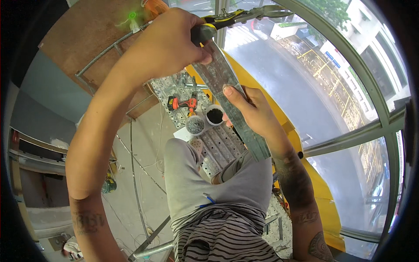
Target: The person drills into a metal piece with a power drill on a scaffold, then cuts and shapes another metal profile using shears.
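Note:
My left hand (172, 43) is raised at the top of the view, its fingers closed round the black and yellow handles of a pair of metal snips (240, 15). The snips' jaws point to the right. Just below, a long, flat, grey metal strip (224, 89) slants down to the right, its upper end by my left thumb. My right hand (255, 109) grips this strip partway along, the thumb on its face and the fingers behind it. Whether my left hand also pinches the strip cannot be made out.
Below is a perforated metal scaffold platform (218, 150) with a red and black cordless drill (183, 103), a tub of grey bits (195, 125) and a tub of black material (215, 115). Window frames (349, 146) and yellow sheeting (325, 205) run along the right. Scaffold tubes (152, 251) stand at left.

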Demonstrator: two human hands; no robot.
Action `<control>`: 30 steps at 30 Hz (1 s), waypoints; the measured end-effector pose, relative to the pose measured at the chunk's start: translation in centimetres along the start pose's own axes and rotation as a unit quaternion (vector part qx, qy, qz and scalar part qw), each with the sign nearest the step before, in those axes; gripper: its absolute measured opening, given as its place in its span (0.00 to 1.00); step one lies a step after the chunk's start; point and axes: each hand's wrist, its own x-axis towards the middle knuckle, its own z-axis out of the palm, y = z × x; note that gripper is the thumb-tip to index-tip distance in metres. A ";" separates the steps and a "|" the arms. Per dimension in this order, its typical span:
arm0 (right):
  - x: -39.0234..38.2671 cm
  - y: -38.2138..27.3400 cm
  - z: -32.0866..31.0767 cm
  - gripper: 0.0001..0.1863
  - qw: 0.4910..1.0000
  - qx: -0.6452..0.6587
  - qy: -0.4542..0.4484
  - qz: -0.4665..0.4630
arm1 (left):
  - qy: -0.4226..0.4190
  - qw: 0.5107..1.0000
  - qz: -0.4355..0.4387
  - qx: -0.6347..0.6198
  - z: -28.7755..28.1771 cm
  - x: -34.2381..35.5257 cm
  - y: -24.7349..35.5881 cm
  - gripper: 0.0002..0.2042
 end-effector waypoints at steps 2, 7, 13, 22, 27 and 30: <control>-0.1 0.3 -0.2 0.18 0.997 0.038 -0.034 -0.057 | 0.001 1.000 0.012 -0.015 -0.1 0.2 0.2 0.14; 0.0 -0.8 -0.1 0.18 0.999 -0.036 0.012 -0.030 | 0.005 1.000 0.019 0.000 -0.4 0.6 0.8 0.15; 0.1 -1.5 0.3 0.19 0.999 -0.018 0.032 -0.010 | 0.027 0.999 0.028 0.023 -0.4 0.4 1.4 0.18; -0.1 -1.1 0.3 0.19 1.000 -0.006 0.009 -0.016 | 0.008 0.999 0.027 0.043 -0.6 0.4 1.4 0.18; 0.4 -1.2 -0.1 0.19 0.998 -0.053 0.029 0.005 | 0.041 0.996 0.026 0.080 -0.5 -0.8 5.2 0.16; 0.7 -1.4 0.2 0.19 0.998 -0.024 0.046 -0.037 | 0.046 0.992 0.038 0.109 -0.5 -1.8 6.8 0.12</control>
